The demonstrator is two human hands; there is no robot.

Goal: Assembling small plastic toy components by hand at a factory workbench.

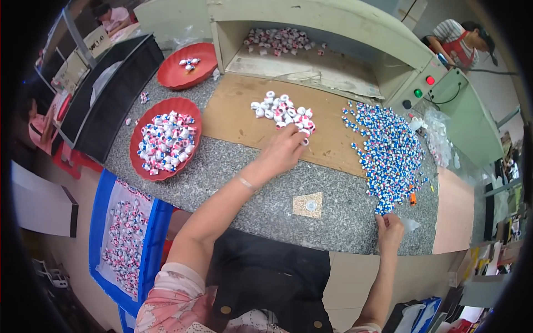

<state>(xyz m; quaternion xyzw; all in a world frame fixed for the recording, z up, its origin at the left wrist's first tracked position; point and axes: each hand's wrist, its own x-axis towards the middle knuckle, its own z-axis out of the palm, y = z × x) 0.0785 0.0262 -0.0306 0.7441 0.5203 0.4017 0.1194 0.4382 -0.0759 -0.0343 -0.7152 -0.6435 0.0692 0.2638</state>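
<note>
My left hand (283,149) reaches over the near edge of a loose pile of small white-and-pink hollow pieces (276,109) on a brown board. Its fingers are bent and pinched together at one of these pieces, (305,142) which shows by the fingertips. My right hand (390,233) is at the near tip of a large spread of tiny blue-and-white pieces (391,150). Thumb and fingers there close on a small blue-and-white piece, partly hidden by the fingertips. Between the hands, a small speckled tan square with a clear round centre (308,205) lies on the granite worktop (250,205).
A red bowl (137,145) heaped with mixed pieces stands left, with another red bowl (166,77) behind it. A box-like machine (311,14) with more pieces inside rises at the back. A blue crate (99,222) of pieces sits lower left. Other people work farther off.
</note>
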